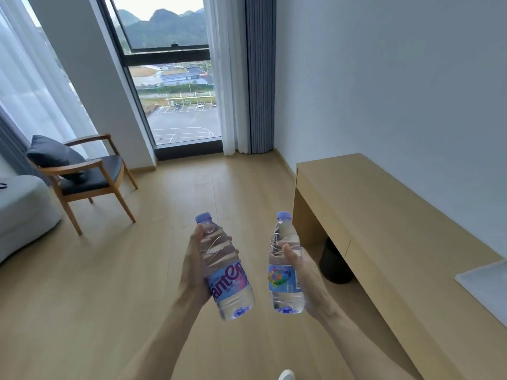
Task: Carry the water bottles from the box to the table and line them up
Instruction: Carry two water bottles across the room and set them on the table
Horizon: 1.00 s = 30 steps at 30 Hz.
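Two water bottles in transit, one per hand. Left hand (193, 266) wraps the left bottle (223, 266); right hand (304, 272) wraps the right bottle (285, 266). Both grips closed firmly around the bodies, caps up, held over the floor (109, 283). Step: carrying. The counter (389, 223) lies just to the right; box not in view. Next move likely calls for turning right and standing both upright, side by side.

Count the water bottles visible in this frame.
2. One bottle is held in the left hand, the other bottle in the right hand. The box is out of view, so more may exist.
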Motion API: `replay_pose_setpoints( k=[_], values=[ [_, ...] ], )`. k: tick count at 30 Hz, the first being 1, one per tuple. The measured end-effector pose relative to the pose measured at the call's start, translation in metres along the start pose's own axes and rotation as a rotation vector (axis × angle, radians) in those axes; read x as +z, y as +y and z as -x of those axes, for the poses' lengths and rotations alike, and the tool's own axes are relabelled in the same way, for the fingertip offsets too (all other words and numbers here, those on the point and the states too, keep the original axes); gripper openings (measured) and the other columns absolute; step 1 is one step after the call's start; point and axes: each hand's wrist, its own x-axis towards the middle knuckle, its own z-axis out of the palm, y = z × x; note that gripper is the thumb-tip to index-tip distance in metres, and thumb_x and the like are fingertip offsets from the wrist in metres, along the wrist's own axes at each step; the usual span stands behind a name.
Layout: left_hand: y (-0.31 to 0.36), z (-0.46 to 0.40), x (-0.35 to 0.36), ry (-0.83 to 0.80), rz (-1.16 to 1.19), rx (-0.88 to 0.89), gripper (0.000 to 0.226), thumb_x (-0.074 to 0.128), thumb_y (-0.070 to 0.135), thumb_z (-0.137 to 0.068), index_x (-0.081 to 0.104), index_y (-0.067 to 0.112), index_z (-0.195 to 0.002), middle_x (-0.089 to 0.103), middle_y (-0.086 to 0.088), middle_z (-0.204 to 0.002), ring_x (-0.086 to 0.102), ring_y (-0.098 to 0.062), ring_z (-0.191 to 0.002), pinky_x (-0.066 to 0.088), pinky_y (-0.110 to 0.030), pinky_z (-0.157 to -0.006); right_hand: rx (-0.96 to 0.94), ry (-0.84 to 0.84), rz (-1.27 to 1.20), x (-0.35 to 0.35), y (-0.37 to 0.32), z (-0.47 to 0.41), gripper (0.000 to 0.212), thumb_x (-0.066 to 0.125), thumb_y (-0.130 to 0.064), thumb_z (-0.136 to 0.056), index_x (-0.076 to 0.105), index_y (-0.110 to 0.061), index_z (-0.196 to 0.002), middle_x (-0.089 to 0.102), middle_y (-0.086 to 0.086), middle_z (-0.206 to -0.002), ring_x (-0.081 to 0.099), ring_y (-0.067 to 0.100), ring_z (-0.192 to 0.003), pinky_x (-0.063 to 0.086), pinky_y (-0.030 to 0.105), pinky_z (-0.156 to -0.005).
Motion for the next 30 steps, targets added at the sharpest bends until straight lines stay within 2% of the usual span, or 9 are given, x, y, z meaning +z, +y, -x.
replay_pose_setpoints(
  k=[7,13,16,23,28,30],
  values=[
    [0.035,-0.147,0.038,0.000,-0.020,0.030,0.045,0.068,0.060,-0.076,0.074,0.017,-0.086,0.073,-0.009,-0.091,0.072,-0.028,-0.072,0.059,-0.043,-0.070,0.000,0.013,0.017,-0.026,-0.044,-0.146,0.036,0.065,-0.058,-0.088,0.062,-0.038,-0.118,0.072,0.004,-0.113,0.072,0.027,-0.103,0.059,0.029,-0.075],
    [0.047,-0.251,0.067,-0.031,0.026,-0.010,0.039,0.057,0.054,-0.088,0.073,0.019,-0.083,0.072,-0.008,-0.088,0.071,-0.027,-0.071,0.059,-0.041,-0.070,-0.014,0.092,-0.010,-0.050,-0.067,-0.240,0.053,0.067,-0.058,-0.082,0.060,-0.025,-0.123,0.073,0.007,-0.110,0.072,0.028,-0.100,0.058,0.031,-0.077],
    [0.049,-0.309,0.084,-0.072,0.042,-0.058,0.040,0.057,0.055,-0.088,0.072,0.018,-0.084,0.070,-0.006,-0.086,0.069,-0.026,-0.069,0.058,-0.039,-0.068,-0.014,0.136,-0.032,-0.066,-0.074,-0.288,0.055,0.070,-0.059,-0.078,0.061,-0.022,-0.118,0.073,0.009,-0.104,0.073,0.029,-0.095,0.058,0.034,-0.075],
    [0.056,-0.464,0.133,-0.250,0.024,-0.170,0.038,0.058,0.055,-0.086,0.067,0.017,-0.087,0.067,-0.006,-0.085,0.067,-0.023,-0.068,0.057,-0.036,-0.067,-0.061,0.331,-0.078,-0.105,-0.093,-0.402,0.051,0.071,-0.051,-0.082,0.061,-0.017,-0.118,0.072,0.016,-0.108,0.072,0.036,-0.095,0.059,0.038,-0.071],
    [0.060,-0.566,0.184,-0.398,-0.013,-0.273,0.048,0.068,0.060,-0.074,0.064,0.016,-0.091,0.066,-0.005,-0.086,0.066,-0.023,-0.070,0.057,-0.036,-0.067,-0.114,0.519,-0.117,-0.136,-0.115,-0.461,0.056,0.069,-0.054,-0.082,0.059,-0.015,-0.120,0.072,0.016,-0.104,0.073,0.036,-0.092,0.059,0.039,-0.071],
    [0.057,-0.597,0.208,-0.453,-0.016,-0.318,0.044,0.068,0.059,-0.075,0.064,0.018,-0.089,0.065,-0.003,-0.084,0.065,-0.021,-0.068,0.056,-0.035,-0.066,-0.114,0.609,-0.134,-0.151,-0.120,-0.474,0.057,0.068,-0.056,-0.081,0.057,-0.016,-0.121,0.072,0.014,-0.105,0.073,0.035,-0.093,0.059,0.038,-0.072]
  ],
)
